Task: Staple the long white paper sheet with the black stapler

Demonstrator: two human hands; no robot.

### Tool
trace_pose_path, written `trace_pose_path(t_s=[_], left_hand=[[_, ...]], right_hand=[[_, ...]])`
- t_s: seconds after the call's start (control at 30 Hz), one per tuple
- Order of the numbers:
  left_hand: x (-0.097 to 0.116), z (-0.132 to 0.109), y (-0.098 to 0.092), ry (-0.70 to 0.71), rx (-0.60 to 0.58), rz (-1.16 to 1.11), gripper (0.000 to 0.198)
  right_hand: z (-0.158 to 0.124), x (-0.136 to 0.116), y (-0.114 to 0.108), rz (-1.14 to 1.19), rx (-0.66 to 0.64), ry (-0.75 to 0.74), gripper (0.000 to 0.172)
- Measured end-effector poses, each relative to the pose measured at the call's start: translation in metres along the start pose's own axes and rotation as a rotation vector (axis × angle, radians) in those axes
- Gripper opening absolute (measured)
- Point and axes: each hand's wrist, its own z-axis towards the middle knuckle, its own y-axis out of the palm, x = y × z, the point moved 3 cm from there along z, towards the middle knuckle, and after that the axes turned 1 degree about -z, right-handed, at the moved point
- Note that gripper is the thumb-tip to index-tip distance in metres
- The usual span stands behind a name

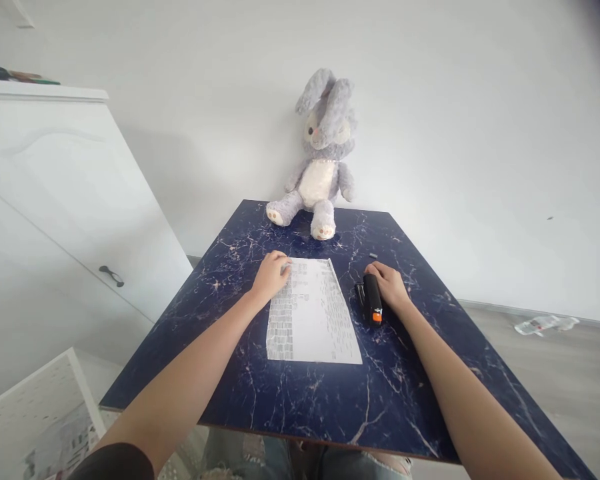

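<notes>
A printed sheet of paper [314, 320] lies on the dark blue marbled table, with text along both sides and a paler middle. My left hand [273, 275] is at its upper left corner, thumb and fingers closed on the edge. To the right of the paper is a black stapler [372, 301] with an orange piece at its near end. My right hand [387, 283] wraps its fingers around the stapler's far end; part of the grip is hidden. Just beyond that hand lies a small grey piece [373, 255], perhaps a strip of staples.
A grey plush rabbit [325, 153] sits at the table's [300, 407] far edge, against the white wall. A white cabinet [65, 200] stands on the left, above a white-framed item [45, 413]. Some clear plastic [545, 325] lies on the floor at right.
</notes>
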Motion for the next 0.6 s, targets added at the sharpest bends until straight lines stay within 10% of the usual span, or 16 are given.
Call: trace_pose_path(t_s=[0.4,0.6], left_hand=[[0.04,-0.03,0.025,0.177,-0.453,-0.056,0.053],[0.041,-0.029,0.025,0.202,-0.712,0.154,0.073]], right_hand=[[-0.006,-0.004,-0.008,-0.038,0.044,0.018,0.046],[-0.016,-0.029,-0.006,0.011,-0.189,0.074,0.051]])
